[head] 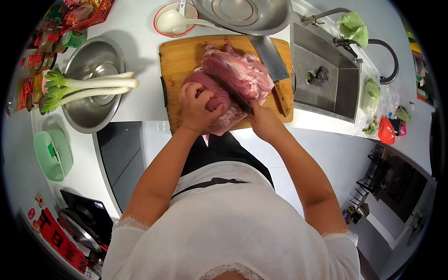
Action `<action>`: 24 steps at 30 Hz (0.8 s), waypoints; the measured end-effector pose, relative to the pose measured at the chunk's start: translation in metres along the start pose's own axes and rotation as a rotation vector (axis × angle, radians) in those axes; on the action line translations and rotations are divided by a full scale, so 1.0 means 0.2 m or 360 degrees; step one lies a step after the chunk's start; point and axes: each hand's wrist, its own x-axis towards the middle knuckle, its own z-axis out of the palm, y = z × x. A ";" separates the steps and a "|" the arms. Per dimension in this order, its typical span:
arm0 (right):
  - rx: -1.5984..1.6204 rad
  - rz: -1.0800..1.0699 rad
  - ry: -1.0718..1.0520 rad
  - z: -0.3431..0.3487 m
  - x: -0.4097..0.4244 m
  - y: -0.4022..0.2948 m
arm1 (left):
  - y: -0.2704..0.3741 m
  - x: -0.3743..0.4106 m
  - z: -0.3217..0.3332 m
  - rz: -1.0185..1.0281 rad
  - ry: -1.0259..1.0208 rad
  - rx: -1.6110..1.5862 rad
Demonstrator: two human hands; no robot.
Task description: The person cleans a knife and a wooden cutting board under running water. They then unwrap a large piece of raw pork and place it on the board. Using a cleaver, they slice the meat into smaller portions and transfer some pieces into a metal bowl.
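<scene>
A large piece of raw meat lies on a wooden cutting board. My right hand grips a knife whose dark blade sits in a cleft across the meat. The handle is hidden in my fist. With bent fingers, my left hand presses on and grasps the near left part of the meat, to the left of the blade. A cleaver rests flat on the board's right side, its wooden handle towards me and its far end under a basin's rim.
Beyond the board stand a steel basin and a red-rimmed bowl with a white ladle. Several leeks lie across another steel bowl at left. A sink adjoins the board at right. Jars line the left wall.
</scene>
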 end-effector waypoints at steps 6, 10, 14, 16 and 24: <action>0.0012 -0.0078 0.0125 0.08 0.04 0.04 | 0.06 0.02 0.00 0.0155 -0.0093 -0.0026; 0.0053 -0.0037 0.0153 0.08 0.15 -0.04 | 0.03 0.00 0.02 0.0078 -0.0079 0.0020; 0.0061 -0.0001 -0.0029 0.01 -0.06 0.09 | -0.01 0.01 0.00 0.0005 -0.0076 0.0043; 0.0069 0.0180 -0.0175 -0.02 -0.17 0.16 | -0.01 0.02 0.01 0.0012 -0.0063 0.0024; 0.0075 0.0061 0.0085 0.14 0.01 0.09 | 0.06 0.00 0.02 0.0108 -0.0099 0.0071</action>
